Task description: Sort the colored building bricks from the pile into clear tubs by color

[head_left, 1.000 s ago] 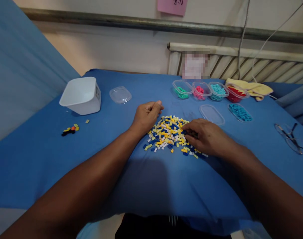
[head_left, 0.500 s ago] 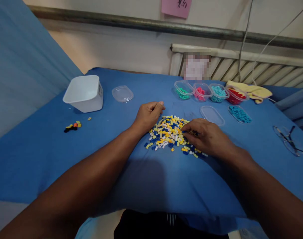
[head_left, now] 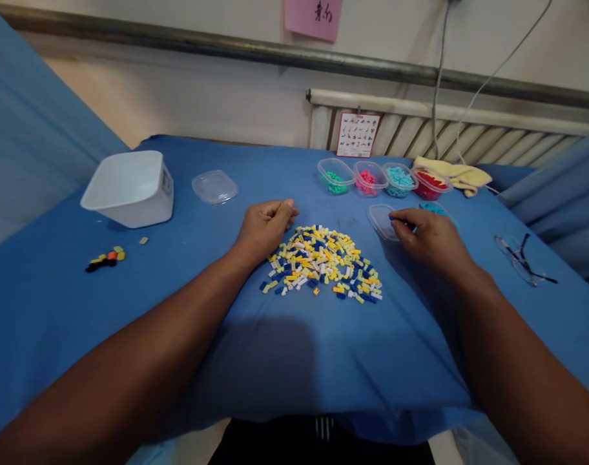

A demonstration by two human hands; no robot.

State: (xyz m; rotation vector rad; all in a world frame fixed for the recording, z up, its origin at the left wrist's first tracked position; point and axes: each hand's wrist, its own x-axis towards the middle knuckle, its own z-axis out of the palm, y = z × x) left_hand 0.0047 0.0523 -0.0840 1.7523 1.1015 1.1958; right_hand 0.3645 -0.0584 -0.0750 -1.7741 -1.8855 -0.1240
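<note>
A loose pile of small toy building bricks (head_left: pixel 318 261) in yellow, white, pale green and dark blue lies on the blue cloth. At its upper left edge rests my left hand (head_left: pixel 265 226), fingers curled in; what they hold, if anything, is hidden. To the right of the pile, my right hand (head_left: pixel 427 239) pinches a small dark blue brick (head_left: pixel 392 218) between thumb and forefinger. This hand hangs over the right part of a clear plastic lid (head_left: pixel 379 219). Turquoise bricks (head_left: pixel 433 208) show partly behind it.
Clear tubs of green (head_left: pixel 336 177), pink (head_left: pixel 368 181), light blue (head_left: pixel 400 179) and red (head_left: pixel 430 184) bricks line the back right. A yellow cloth (head_left: pixel 452 171) and glasses (head_left: pixel 522 258) lie rightward. Leftward are a white tub (head_left: pixel 130 190), another lid (head_left: pixel 215 186) and several loose bricks (head_left: pixel 105 259).
My right hand has lifted away from the pile and moved right to the lid, carrying a dark blue brick. My left hand stays beside the pile. The view has shifted slightly right.
</note>
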